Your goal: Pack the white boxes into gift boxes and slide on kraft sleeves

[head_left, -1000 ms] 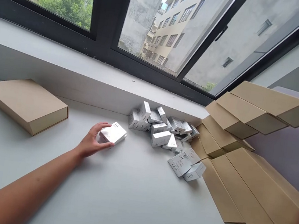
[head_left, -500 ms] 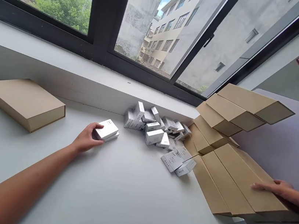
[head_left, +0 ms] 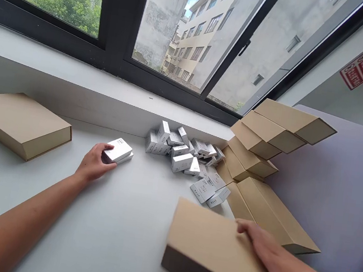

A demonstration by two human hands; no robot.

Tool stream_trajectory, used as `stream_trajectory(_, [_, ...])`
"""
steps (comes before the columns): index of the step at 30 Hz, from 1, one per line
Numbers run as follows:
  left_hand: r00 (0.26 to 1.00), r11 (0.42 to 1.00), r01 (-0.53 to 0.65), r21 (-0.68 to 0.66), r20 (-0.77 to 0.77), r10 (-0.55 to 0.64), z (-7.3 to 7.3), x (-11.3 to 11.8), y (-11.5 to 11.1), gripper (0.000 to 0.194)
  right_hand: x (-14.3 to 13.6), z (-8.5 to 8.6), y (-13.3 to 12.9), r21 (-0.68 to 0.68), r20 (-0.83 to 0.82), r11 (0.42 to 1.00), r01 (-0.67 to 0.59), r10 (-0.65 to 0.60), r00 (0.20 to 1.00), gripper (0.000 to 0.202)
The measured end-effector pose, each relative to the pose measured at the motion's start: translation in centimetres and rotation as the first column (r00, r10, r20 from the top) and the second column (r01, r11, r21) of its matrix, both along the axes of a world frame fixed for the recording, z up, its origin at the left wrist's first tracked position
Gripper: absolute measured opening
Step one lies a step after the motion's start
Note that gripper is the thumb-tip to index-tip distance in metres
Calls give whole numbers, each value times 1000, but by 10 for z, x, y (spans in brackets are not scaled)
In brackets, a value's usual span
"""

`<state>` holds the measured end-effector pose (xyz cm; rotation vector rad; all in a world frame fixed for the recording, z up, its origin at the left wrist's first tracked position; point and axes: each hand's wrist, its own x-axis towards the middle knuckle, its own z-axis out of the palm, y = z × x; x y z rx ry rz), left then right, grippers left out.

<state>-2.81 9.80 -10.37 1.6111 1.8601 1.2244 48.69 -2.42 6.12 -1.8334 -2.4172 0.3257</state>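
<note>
My left hand (head_left: 95,163) is closed around a small white box (head_left: 119,149), which lies over another small white box (head_left: 126,159) on the white table. In my right hand (head_left: 266,256) is a tan cardboard box (head_left: 207,243), gripped by its right side and raised over the table's front edge; the fingers beneath it are hidden. Beyond this box lies a loose pile of small white boxes (head_left: 181,163) with dark print. At the far left another tan box (head_left: 21,120) rests flat on the table.
More tan boxes (head_left: 270,130) are stacked unevenly at the right, against a pale panel (head_left: 346,190). A white ledge (head_left: 106,94) and a dark-framed window run along the back. The table's front edge is at the bottom right.
My right hand has lifted a tan box off the stack at the right and brought it left over the table. The left hand stays on the small white box. The view has shifted slightly right.
</note>
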Motion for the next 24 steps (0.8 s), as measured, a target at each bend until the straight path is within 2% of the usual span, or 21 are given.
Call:
stream_trajectory(1, [999, 999, -47, 11, -25, 47, 0, -1, 0, 50, -35, -8, -4, -205, -8, 971, -125, 127, 992, 98])
stream_trajectory(2, [992, 994, -101, 33, -67, 103, 0, -1, -1, 51, -65, -16, -4, -286, -30, 934, -212, 212, 977, 101])
stream_trajectory(3, [980, 986, -151, 70, -120, 158, 1, -1, -2, 53, -90, -25, -1, -303, -56, 908, -289, 286, 957, 100])
stream_trajectory(4, [963, 975, -181, 127, -180, 202, 3, 0, -3, 55, -109, -33, 4, -263, -84, 898, -352, 342, 936, 97])
stream_trajectory(6, [926, 949, -146, 278, -299, 230, 8, 4, -7, 58, -129, -49, 22, -62, -138, 914, -401, 390, 910, 85])
stream_trajectory(7, [920, 936, -67, 346, -340, 192, 11, 8, -9, 58, -133, -57, 33, 55, -176, 930, -363, 367, 913, 77])
stream_trajectory(9, [914, 895, 177, 410, -406, 5, 17, 18, -17, 50, -135, -75, 54, 206, -329, 968, -144, 207, 921, 57])
stream_trajectory(10, [895, 865, 315, 391, -426, -133, 19, 25, -22, 45, -136, -85, 61, 203, -447, 979, 5, 88, 890, 47])
stream_trajectory(11, [858, 827, 447, 341, -425, -288, 20, 32, -27, 40, -138, -95, 66, 140, -571, 981, 134, -30, 820, 42])
stream_trajectory(12, [814, 788, 550, 278, -388, -432, 20, 40, -33, 38, -143, -106, 68, 43, -681, 974, 224, -136, 719, 42])
stream_trajectory(13, [783, 762, 611, 216, -311, -539, 18, 49, -38, 39, -149, -116, 68, -59, -762, 963, 263, -213, 612, 44])
stream_trajectory(15, [781, 772, 624, 121, -77, -620, 13, 66, -47, 46, -168, -136, 61, -201, -851, 954, 224, -283, 442, 44])
stream_trajectory(17, [790, 800, 598, 47, 135, -598, 9, 78, -53, 52, -189, -151, 51, -248, -905, 952, 178, -293, 308, 41])
stream_trajectory(18, [786, 802, 597, 10, 196, -587, 8, 82, -54, 53, -199, -156, 46, -260, -923, 951, 170, -296, 244, 40])
stream_trajectory(20, [773, 785, 617, -52, 225, -593, 9, 84, -54, 52, -212, -162, 38, -291, -939, 944, 158, -313, 142, 37])
stream_trajectory(22, [788, 790, 607, -81, 183, -587, 12, 81, -53, 49, -217, -164, 33, -319, -935, 941, 113, -332, 122, 36])
stream_trajectory(24, [801, 802, 595, -61, 129, -585, 13, 79, -50, 48, -216, -165, 30, -326, -930, 943, 60, -332, 161, 38])
